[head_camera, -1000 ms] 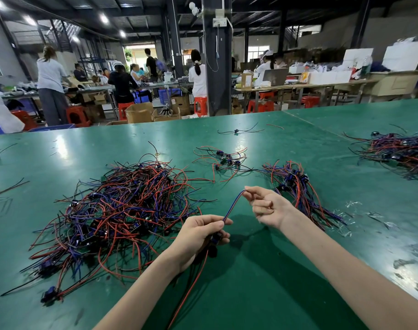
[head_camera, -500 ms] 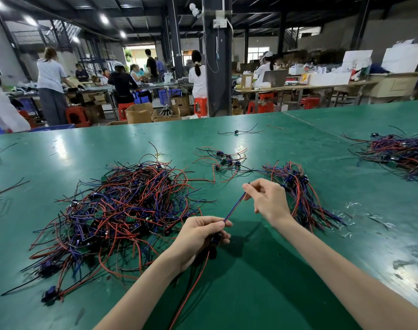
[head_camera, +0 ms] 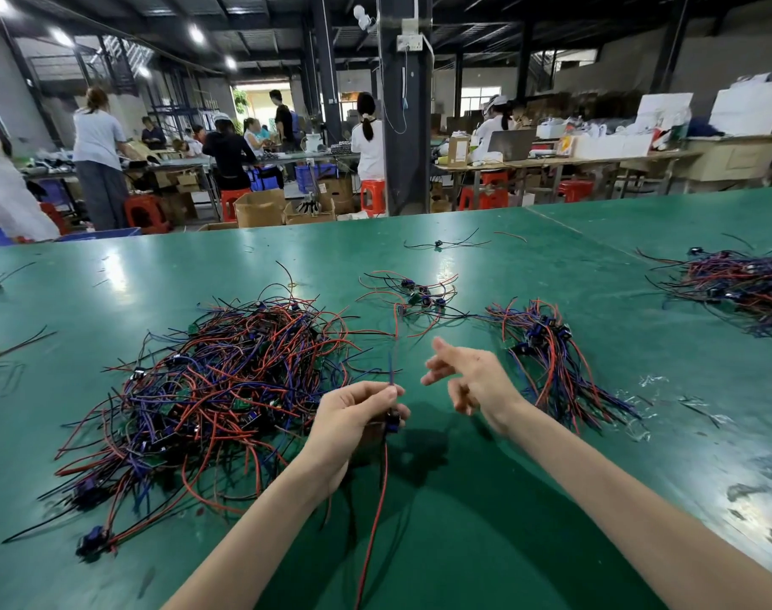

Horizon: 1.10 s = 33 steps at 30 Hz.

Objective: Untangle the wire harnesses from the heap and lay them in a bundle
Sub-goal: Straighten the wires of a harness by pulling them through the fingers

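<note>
- Green worktable, factory floor: at lower centre a person's left hand is clamped on one wire harness, fingers curled round its dark connector. A blue lead stands up from the fist and a red lead trails to the bottom edge of the frame.
- The right hand, just right of centre, is spread and blurred. It holds nothing and is clear of the wire.
- The heap of red, blue and black harnesses fills the left centre, its near fringe just beside the left wrist. The trailing red lead looks likeliest to snag there, and a quick lift could drag loose loops out with it.
- The bundle lies right of centre, beyond the right hand, with its connectors gathered at the upper end. A harness dropped across it, or with its connector at the wrong end, would probably tangle it again.
- A small cluster sits at upper centre between heap and bundle, with black strays reaching toward the bundle. A low sweep across could hook them.
- Bare green lies at lower centre and lower right, giving open room for the carry. Clear plastic scraps lie near the bundle's tail.
- A second pile at the right edge and a lone harness near the top are well apart. The table's far edge crosses mid-frame, well away from the work, and its near edge is out of view.
</note>
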Available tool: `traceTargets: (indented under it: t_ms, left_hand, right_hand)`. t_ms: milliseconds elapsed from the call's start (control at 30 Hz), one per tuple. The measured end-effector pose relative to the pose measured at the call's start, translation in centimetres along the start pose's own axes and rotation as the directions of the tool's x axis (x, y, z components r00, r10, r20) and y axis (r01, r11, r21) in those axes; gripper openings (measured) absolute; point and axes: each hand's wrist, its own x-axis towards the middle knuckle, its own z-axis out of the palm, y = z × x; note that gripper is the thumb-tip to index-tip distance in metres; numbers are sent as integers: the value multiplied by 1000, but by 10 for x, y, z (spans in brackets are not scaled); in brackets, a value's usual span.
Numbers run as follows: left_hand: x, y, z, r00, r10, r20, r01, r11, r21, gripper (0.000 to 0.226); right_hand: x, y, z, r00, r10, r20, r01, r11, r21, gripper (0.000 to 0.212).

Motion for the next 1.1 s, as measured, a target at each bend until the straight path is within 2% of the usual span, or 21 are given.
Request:
traceTargets:
  t_ms: [67, 133, 200, 267, 367, 500, 733, 900, 1100]
  left_hand:
    - [3, 1, -4, 996, 38, -83, -39, 999, -13, 7]
    - [5, 2, -5, 989, 61, -138, -69, 996, -55, 5]
    - [5, 3, -5, 985, 69, -156, -83, 992, -91, 4]
    - [5, 2, -4, 984, 66, -167, -88, 988, -127, 4]
    - [6, 3, -6, 978, 88, -190, -116, 983, -144, 4]
    - [7, 3, -8, 987, 97, -126, -110, 989, -102, 6]
    - [5, 5, -7, 992, 66, -106, -72, 996, -56, 6]
    - [4, 6, -5, 984, 99, -146, -104, 994, -25, 8]
    - [2, 7, -4, 973, 133, -189, -145, 988, -54, 7]
  right_hand:
    - [-9, -4, 11, 979, 80, 188, -71, 996, -58, 41]
    - [-22, -5, 22, 915, 166, 369, -112, 980, -164, 36]
    - [-33, -4, 34, 872, 180, 454, -92, 974, -209, 25]
    - [-39, -1, 44, 877, 133, 461, -73, 987, -146, 18]
    - [-39, 1, 50, 916, 108, 386, -84, 993, -81, 18]
    - [-34, 1, 47, 935, 125, 331, -98, 990, -97, 29]
    - [-35, 1, 47, 936, 105, 337, -54, 986, -158, 34]
    - [-36, -6, 46, 938, 44, 344, 13, 987, -162, 22]
    - [-37, -9, 45, 923, 26, 384, 33, 989, -144, 29]
